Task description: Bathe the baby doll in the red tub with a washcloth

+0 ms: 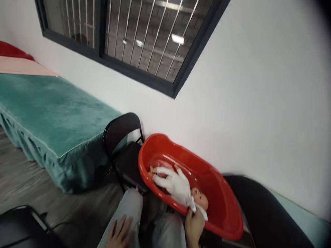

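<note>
A baby doll [178,186] in a white suit lies on its back in a red baby bathtub [227,196], its head toward the right end and its feet toward the left. My right hand [195,225] is at the tub's near rim, fingers closed on a white cloth [192,204] by the doll's neck. More white fabric shows under the head; my fingers partly hide where it meets the cloth. My left hand [119,234] rests on my left thigh, fingers spread and holding nothing.
A black folding chair [129,162] stands left of the tub, and a black chair back [261,206] lies to its right. A bed with a green cover [57,110] runs along the wall under a barred window [144,38]. Another black seat [20,224] is at lower left.
</note>
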Available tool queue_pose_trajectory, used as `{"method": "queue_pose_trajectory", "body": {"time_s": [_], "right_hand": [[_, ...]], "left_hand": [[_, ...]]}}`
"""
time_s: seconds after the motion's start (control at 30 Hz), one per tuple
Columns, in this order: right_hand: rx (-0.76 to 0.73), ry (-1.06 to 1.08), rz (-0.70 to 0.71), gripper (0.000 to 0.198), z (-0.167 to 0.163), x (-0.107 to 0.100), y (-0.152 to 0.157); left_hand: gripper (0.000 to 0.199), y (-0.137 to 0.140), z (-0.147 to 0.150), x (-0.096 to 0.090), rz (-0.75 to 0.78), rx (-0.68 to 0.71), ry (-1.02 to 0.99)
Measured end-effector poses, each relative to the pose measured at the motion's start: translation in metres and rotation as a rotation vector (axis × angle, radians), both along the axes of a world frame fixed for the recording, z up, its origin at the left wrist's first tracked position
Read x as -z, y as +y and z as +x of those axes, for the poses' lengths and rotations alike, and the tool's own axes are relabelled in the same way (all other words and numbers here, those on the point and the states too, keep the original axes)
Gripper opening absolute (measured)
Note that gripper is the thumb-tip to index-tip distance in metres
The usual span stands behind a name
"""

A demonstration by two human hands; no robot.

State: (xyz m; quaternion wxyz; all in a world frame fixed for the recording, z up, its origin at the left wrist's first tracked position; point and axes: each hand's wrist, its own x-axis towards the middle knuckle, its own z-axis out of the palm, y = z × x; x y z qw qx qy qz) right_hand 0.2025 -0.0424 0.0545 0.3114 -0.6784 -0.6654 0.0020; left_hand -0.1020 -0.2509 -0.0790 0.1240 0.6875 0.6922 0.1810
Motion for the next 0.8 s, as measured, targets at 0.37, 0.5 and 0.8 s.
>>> {"method": "queue_pose_trajectory", "body": {"time_s": [0.37, 0.5, 0.8], "right_hand": [[0.149, -0.009, 0.234, 0.068, -0.026, 0.036, 0.013], [0.216, -0.029, 0.227, 0.062, -0.026, 0.055, 0.013], [0.308, 0.13, 0.118, 0.049, -0.031, 0.069, 0.016]], "left_hand": [[0.058, 0.031, -0.038, -0.064, -0.136, 0.016, -0.025], [0.07, 0.09, -0.032, -0.06, -0.259, 0.002, 0.011], [0.076, 0.153, -0.004, -0.05, -0.367, -0.019, 0.14]]}}
